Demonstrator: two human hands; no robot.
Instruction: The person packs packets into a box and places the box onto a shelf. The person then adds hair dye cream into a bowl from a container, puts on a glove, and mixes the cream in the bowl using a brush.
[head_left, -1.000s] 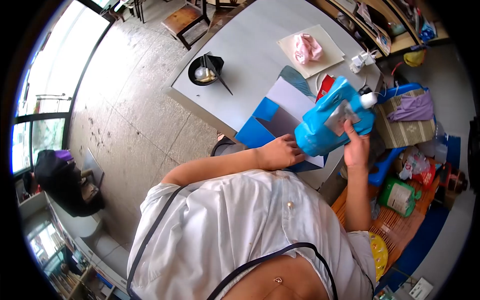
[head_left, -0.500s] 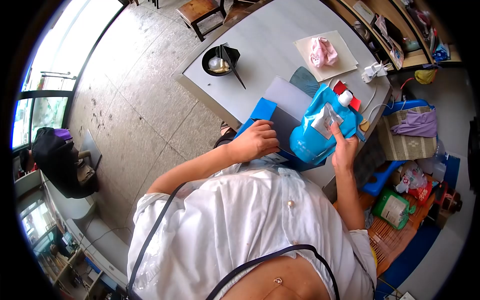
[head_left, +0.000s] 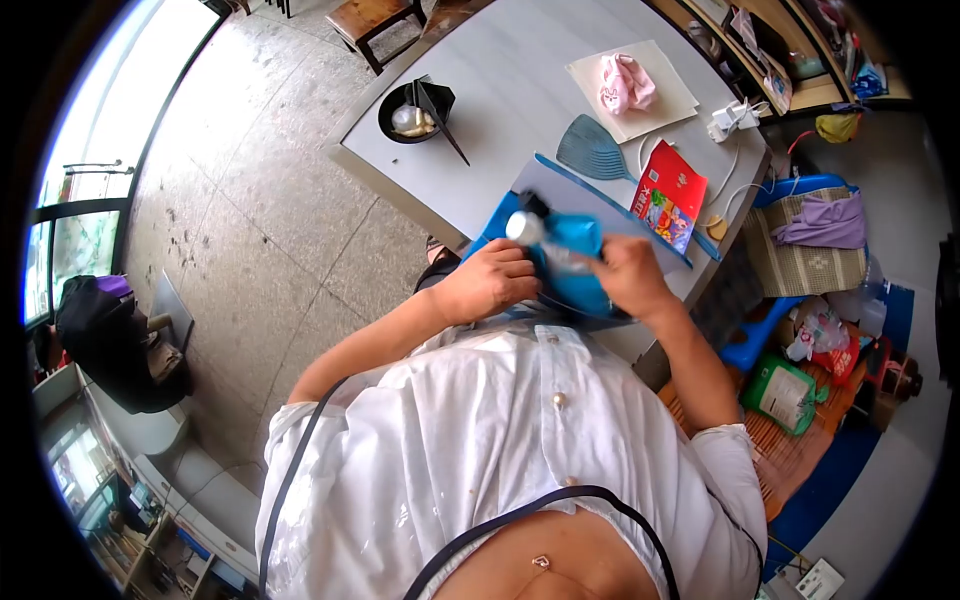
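Observation:
My left hand (head_left: 488, 283) is closed on the left edge of a blue box (head_left: 492, 226) with its flap up, held at the table's front edge. My right hand (head_left: 634, 276) is closed on a blue pouch (head_left: 577, 236) with a white cap, blurred by motion. The pouch lies tilted over the box opening, its cap pointing left near a black cap of another item (head_left: 533, 205). The lower part of the pouch is inside or behind the box; which one is unclear.
On the table (head_left: 500, 60) are a black bowl (head_left: 408, 112) with a brush, a blue-grey fan-shaped item (head_left: 590, 150), a red leaflet (head_left: 672, 192), a pink cloth (head_left: 626, 84) on paper and a white charger (head_left: 733, 120). A blue stool with cloths stands right.
The pouch has moved left and down to the box, its cap now pointing left. My right hand has moved left with it. The red leaflet shows more fully.

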